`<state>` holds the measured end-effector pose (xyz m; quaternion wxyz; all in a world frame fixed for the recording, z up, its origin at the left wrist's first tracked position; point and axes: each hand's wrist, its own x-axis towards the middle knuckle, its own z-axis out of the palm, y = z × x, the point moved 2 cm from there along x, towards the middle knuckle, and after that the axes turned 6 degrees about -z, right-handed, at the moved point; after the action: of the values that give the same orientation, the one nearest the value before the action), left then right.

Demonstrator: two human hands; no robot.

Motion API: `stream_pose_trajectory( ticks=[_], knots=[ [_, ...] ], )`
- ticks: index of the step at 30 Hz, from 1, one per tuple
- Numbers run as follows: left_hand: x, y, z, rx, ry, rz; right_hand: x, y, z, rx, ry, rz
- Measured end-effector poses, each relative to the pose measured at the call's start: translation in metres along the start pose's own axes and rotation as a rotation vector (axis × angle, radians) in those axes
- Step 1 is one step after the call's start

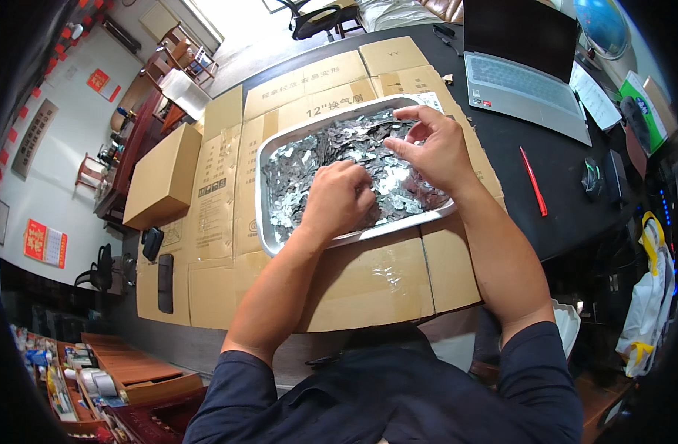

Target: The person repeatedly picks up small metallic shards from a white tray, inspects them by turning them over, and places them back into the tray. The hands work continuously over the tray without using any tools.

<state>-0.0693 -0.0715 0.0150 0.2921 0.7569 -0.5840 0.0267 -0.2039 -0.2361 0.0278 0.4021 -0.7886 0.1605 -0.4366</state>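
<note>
A white rectangular tray (260,194) with rounded corners is filled with thin, shiny silver and dark grey metallic-looking pieces (293,169). My left hand (334,198) is over the middle of the tray, its fingers curled down at the surface of the pieces. Whatever those fingers pinch, if anything, is hidden beneath them. Above the tray's right side is my right hand (437,148), palm turned inward. Its thumb and forefinger stand apart, and nothing shows between them.
Flattened cardboard (368,277) lies under the tray on a black table. A closed carton (163,177) and a dark phone-shaped thing (165,283) are on the left. At right are an open laptop (528,81), a red pen (533,181) and a black mouse (592,177).
</note>
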Motion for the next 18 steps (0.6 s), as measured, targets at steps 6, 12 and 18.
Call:
stream_pose_trajectory(
  ticks=[6,12,18],
  knots=[
    [-0.002,-0.036,-0.003,-1.078,-0.148,-0.476,-0.006,-0.012,0.007,0.042,-0.200,-0.035],
    [-0.001,-0.051,-0.006,-1.538,-0.205,-0.473,-0.016,-0.020,0.021,0.212,-0.315,-0.077],
    [-0.003,-0.040,-0.008,-1.663,-0.186,-0.575,-0.021,-0.021,0.030,0.348,-0.343,-0.065]
  ],
)
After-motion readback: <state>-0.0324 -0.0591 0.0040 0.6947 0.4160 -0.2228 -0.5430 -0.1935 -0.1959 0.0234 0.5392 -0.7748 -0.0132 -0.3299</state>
